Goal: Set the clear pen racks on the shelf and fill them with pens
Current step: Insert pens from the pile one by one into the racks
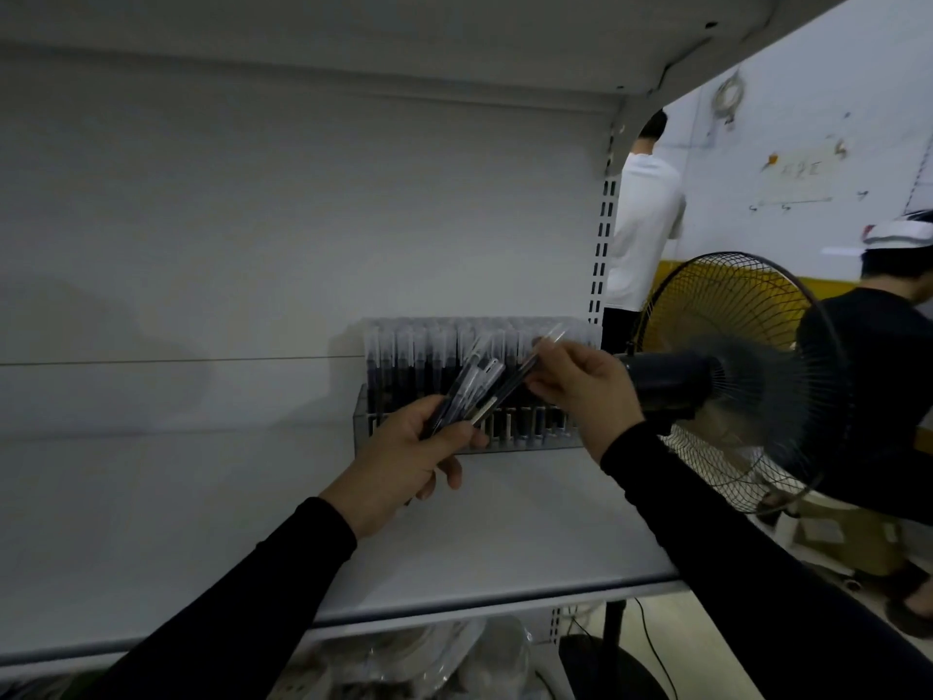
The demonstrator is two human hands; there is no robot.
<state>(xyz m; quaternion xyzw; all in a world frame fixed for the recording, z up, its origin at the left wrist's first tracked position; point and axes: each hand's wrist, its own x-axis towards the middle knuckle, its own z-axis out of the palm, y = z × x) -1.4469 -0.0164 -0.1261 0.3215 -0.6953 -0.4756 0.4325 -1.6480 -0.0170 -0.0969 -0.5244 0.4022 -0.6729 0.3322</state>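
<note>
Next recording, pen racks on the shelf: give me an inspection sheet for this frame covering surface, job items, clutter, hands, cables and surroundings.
Surface: white shelf, dimly lit, bare in front of the rack.
Job's things: clear pen rack stands at the back right of the shelf, its rear rows full of capped pens, some front slots looking unfilled.
Clutter: nothing seen on this shelf; wrapped goods below it.
Hands: left hand grips a bundle of pens; right hand pinches a single pen over the rack.
Cables: black cord by the fan stand.
Surroundings: pedestal fan at the right; two other people beyond.
</note>
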